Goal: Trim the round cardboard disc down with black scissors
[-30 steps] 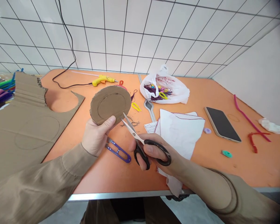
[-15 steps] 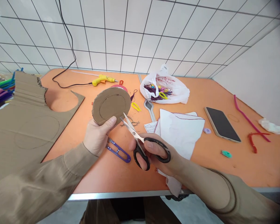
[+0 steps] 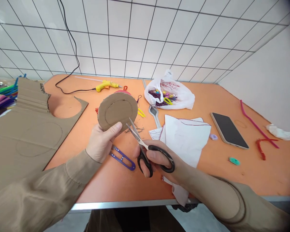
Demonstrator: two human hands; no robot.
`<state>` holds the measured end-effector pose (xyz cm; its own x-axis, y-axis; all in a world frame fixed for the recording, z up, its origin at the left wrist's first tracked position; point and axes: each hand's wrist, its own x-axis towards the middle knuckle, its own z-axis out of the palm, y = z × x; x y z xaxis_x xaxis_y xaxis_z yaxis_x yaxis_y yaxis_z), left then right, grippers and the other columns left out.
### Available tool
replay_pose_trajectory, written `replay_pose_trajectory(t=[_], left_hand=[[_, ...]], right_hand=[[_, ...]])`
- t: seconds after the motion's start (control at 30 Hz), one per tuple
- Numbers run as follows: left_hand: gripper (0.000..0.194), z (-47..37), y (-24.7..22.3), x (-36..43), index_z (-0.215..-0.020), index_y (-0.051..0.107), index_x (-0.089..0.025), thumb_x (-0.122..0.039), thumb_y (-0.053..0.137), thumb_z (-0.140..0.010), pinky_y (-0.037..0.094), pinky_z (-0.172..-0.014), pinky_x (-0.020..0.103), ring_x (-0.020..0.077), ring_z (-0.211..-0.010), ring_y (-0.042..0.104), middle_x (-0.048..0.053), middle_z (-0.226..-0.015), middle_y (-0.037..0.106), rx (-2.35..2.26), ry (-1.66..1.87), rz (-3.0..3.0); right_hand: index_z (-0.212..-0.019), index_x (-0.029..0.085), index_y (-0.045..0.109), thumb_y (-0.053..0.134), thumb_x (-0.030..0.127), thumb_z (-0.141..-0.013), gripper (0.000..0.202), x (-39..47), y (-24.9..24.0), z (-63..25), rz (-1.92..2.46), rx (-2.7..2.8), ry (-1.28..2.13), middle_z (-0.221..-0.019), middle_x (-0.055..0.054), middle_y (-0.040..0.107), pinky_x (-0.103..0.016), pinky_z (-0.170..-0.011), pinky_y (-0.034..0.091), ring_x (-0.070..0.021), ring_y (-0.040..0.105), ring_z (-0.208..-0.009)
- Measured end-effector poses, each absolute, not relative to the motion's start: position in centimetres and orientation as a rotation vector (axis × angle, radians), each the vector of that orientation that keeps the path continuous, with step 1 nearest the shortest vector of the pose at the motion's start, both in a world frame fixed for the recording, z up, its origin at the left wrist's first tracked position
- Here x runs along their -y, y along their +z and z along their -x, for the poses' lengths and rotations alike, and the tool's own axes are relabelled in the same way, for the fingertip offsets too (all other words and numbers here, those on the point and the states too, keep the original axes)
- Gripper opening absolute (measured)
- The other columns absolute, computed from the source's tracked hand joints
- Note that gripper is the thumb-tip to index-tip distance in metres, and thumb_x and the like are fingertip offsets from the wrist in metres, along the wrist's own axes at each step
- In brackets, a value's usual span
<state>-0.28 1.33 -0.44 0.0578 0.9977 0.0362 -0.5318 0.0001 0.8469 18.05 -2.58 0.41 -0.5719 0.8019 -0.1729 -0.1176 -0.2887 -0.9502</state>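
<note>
My left hand (image 3: 101,141) grips a round cardboard disc (image 3: 117,109) by its lower edge, thumb on the front face. A smaller circle is drawn on the disc. In my right hand (image 3: 163,158) is a pair of scissors (image 3: 138,139) with black handles, fingers through the loops. Its blades are slightly parted, and their tips are at the disc's lower right edge; whether they touch it I cannot tell. Purple thread snips (image 3: 122,158) lie on the table just below my left hand. Behind the disc a red round thing (image 3: 126,92) is mostly hidden.
A cardboard sheet (image 3: 4,138) with a cut-out and a drawn circle covers the left. At the back are a yellow glue gun (image 3: 107,85) with its cord and a white plastic bag (image 3: 181,95) of thread. White fabric (image 3: 187,135), a phone (image 3: 229,130) and pipe cleaners (image 3: 257,122) lie to the right.
The disc has shifted slightly right in my left hand's grip, and the scissors have moved a little left. The whole scene sits slightly lower in view.
</note>
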Motion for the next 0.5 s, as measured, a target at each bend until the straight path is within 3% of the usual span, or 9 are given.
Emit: replay_pose_trajectory(t=[0.1, 0.2, 0.43, 0.5], left_hand=[[0.028, 1.3, -0.4, -1.9, -0.099, 0.074, -0.021, -0.036, 0.074, -0.075, 0.059, -0.073, 0.038, 0.0308, -0.097, 0.069, 0.009, -0.105, 0.074, -0.824, 1.314, -0.913], [0.028, 1.8, -0.3, -2.2, -0.094, 0.076, -0.019, -0.036, 0.076, -0.072, 0.056, -0.055, 0.031, 0.0294, -0.084, 0.070, 0.009, -0.095, 0.075, -0.940, 1.339, -1.076], [0.036, 1.7, -0.7, -2.7, -0.103, 0.072, -0.017, -0.035, 0.076, -0.073, 0.060, -0.068, 0.037, 0.0298, -0.095, 0.067, 0.008, -0.102, 0.073, -1.063, 1.511, -1.141], [0.041, 2.0, -0.7, -3.2, -0.107, 0.069, -0.017, -0.033, 0.078, -0.070, 0.061, -0.062, 0.035, 0.0301, -0.096, 0.067, 0.009, -0.106, 0.071, -1.109, 1.658, -1.043]], right_hand=[[-0.080, 0.015, 0.061, 0.065, 0.055, -0.075, 0.041, 2.5, 0.3, -18.2, 0.935, 1.363, 1.915, -0.051, 0.000, 0.059, -0.025, -0.046, 0.024, -0.0113, 0.047, -0.045], [-0.079, 0.015, 0.061, 0.067, 0.056, -0.072, 0.042, 2.3, 0.4, -18.3, 0.952, 1.395, 1.940, -0.051, 0.000, 0.059, -0.025, -0.045, 0.021, -0.0109, 0.046, -0.044], [-0.083, 0.013, 0.062, 0.063, 0.048, -0.075, 0.036, 2.3, 0.3, -18.2, 0.894, 1.307, 1.941, -0.051, -0.001, 0.060, -0.025, -0.046, 0.026, -0.0119, 0.048, -0.046], [-0.084, 0.013, 0.063, 0.064, 0.050, -0.075, 0.038, 2.5, 0.3, -18.2, 0.866, 1.345, 1.949, -0.052, -0.002, 0.061, -0.025, -0.047, 0.027, -0.0129, 0.049, -0.048]])
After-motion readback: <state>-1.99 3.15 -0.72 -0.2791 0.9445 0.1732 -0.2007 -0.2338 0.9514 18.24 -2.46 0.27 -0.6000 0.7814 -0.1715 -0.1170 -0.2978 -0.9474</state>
